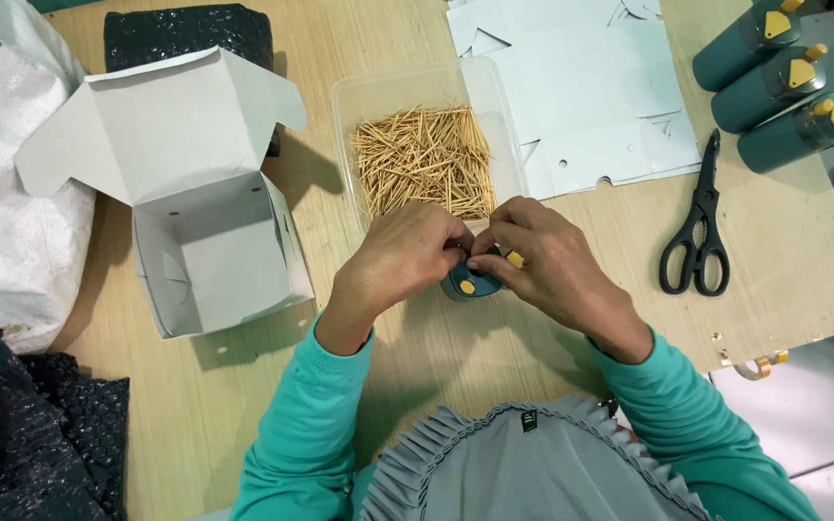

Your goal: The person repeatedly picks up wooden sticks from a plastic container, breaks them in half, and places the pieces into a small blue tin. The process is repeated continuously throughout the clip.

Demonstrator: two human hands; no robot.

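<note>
Both hands meeting over a small teal container (470, 283) on the tabletop (417, 338), left hand (407, 253) and right hand (542, 256) in a fingertip grip closed on its yellow-tabbed top, clear tub of toothpicks (425, 159) just beyond, black scissors (697, 227) off right, open white carton (207, 241) off left, three teal containers (774, 82) farthest right

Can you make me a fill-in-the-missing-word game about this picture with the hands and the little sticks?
1. Both hands, left hand and right hand, hold a small teal ____ with a yellow cap.
2. The thin wooden sticks lie in a clear plastic ____.
3. The black ____ lie on the table to the right of the hands.
4. The white cardboard box has its flaps ____.

Missing words: container; tub; scissors; open
</note>
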